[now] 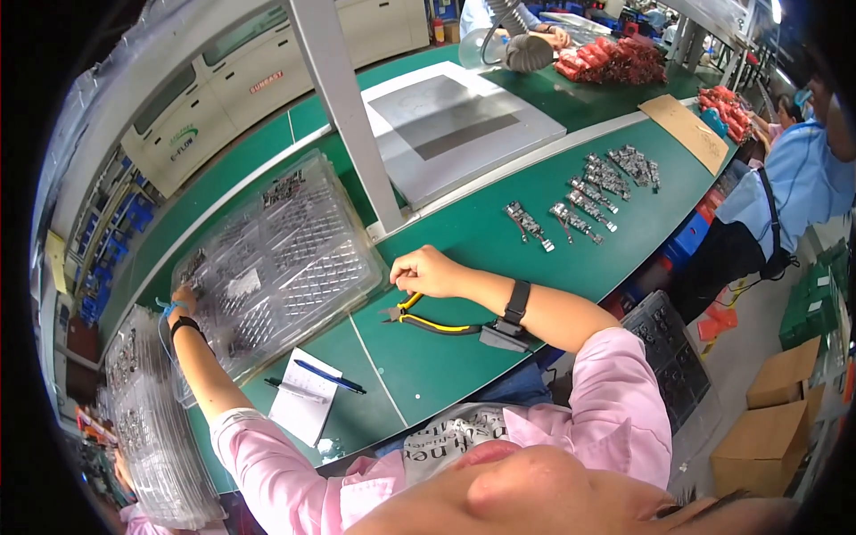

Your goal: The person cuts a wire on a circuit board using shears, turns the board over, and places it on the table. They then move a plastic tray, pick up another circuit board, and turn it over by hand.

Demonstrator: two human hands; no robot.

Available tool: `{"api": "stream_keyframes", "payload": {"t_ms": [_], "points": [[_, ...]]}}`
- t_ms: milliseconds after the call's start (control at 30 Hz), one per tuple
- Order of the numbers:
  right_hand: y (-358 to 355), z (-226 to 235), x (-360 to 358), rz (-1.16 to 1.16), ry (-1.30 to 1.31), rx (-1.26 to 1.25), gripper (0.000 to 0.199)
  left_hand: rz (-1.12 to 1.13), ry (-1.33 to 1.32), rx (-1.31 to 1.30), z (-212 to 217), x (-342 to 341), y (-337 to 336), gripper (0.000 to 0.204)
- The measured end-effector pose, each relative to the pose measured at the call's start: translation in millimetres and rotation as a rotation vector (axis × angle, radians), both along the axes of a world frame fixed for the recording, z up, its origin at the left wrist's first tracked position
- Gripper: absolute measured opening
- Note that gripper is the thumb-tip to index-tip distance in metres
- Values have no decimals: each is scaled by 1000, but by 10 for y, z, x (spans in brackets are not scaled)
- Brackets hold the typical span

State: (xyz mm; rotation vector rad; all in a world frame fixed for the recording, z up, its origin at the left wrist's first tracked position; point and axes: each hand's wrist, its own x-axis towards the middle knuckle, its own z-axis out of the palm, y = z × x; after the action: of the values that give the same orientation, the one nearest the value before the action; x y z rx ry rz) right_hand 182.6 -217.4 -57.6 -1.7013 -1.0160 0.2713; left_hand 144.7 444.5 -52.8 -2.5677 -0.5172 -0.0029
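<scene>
My left hand (183, 299) reaches to the far left part of a clear plastic tray (343, 308), beside a pile of small metal parts (193, 266). Its fingers are too small and partly hidden to make out. A blue cord circles that wrist. My right hand (426, 272) is over the green table by the tray's right side, its fingers curled together. Whatever they may hold is hidden. Just below that hand lie side cutters (437, 326) with yellow and black handles. The tray's compartments carry rows of small metal parts.
A notepad (299, 410) with a pen (330, 376) lies in front of the tray. Stacked clear trays (147, 419) stand at left. Groups of metal parts (588, 203) lie to the right. A grey post (343, 116) rises behind the table. A co-worker (794, 178) sits at right.
</scene>
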Motion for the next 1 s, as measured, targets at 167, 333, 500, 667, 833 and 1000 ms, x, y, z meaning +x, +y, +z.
{"api": "stream_keyframes", "payload": {"t_ms": [167, 333, 500, 667, 833, 1000], "points": [[-18, 14, -57, 33, 66, 11, 7, -46, 128, 63, 214, -123, -183, 18], [-31, -64, 48, 50, -36, 64, 5, -333, -446, -265, 564, -267, -468, 13], [-103, -94, 147, 15, -74, -18, 10, -592, -693, -862, 720, -334, -1071, 8], [-87, -194, 200, 7, -210, 66, 11, -410, -753, -1276, 972, -1162, -2116, 31], [-34, 2, -2, -17, -32, 109, 9, -365, -741, -1664, 1025, -1546, -3794, 22], [-38, 204, -212, 186, 411, 353, 20, -520, -477, -1649, 965, -1468, -4739, 10]]}}
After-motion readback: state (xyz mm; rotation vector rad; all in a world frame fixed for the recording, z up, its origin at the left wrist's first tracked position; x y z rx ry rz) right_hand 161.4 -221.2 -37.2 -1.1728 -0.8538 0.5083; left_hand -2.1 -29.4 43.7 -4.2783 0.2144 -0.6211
